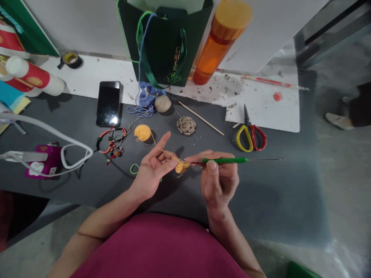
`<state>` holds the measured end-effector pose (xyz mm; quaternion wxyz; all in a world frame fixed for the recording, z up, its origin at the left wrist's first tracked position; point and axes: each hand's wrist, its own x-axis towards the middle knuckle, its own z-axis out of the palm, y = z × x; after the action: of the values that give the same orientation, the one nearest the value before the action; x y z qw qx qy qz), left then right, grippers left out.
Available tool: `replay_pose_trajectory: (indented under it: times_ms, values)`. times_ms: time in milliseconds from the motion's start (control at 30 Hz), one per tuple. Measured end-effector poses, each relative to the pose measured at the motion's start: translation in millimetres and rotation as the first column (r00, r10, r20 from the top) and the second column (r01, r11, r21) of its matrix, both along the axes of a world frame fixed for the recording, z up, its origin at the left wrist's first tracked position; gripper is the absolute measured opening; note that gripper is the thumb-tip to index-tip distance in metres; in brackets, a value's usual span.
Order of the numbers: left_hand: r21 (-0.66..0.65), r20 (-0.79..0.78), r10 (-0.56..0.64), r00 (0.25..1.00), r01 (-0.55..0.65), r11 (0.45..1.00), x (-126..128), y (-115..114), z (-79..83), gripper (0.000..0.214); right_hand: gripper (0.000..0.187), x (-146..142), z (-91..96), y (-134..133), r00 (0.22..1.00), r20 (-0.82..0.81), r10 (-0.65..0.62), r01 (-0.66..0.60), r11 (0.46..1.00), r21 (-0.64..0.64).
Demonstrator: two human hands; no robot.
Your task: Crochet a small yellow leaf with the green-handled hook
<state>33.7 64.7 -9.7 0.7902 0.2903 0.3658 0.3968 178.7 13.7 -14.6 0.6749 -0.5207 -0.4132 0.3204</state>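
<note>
Pinches the small yellow crochet piece in the left hand above the worktop, clamps the green-handled hook in the right hand, apparently mid-stitch, and likely needs steady tension on the yellow yarn for the next loop.

The right hand covers part of the green hook, whose tip is too small to make out, perhaps inside the yellow yarn. The left hand hides some green string. The view's far edge cuts off the dark bag. At right, a shoe looks blurred.
</note>
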Motion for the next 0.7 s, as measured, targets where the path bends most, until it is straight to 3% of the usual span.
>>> replay_pose_trajectory:
  times_ms: [300,700]
  values:
    - [-0.024,0.003,-0.003,1.0,0.003,1.0,0.5,-0.6,0.8,0.094,0.007,-0.6,-0.6,-0.4,0.999,-0.031,-0.015,0.015,1.0,-0.005]
    - [-0.014,-0.005,0.001,1.0,-0.001,1.0,-0.2,-1.1,-1.9,0.091,0.01,-0.4,-2.0,-1.0,0.999,-0.028,-0.029,0.028,0.999,-0.044]
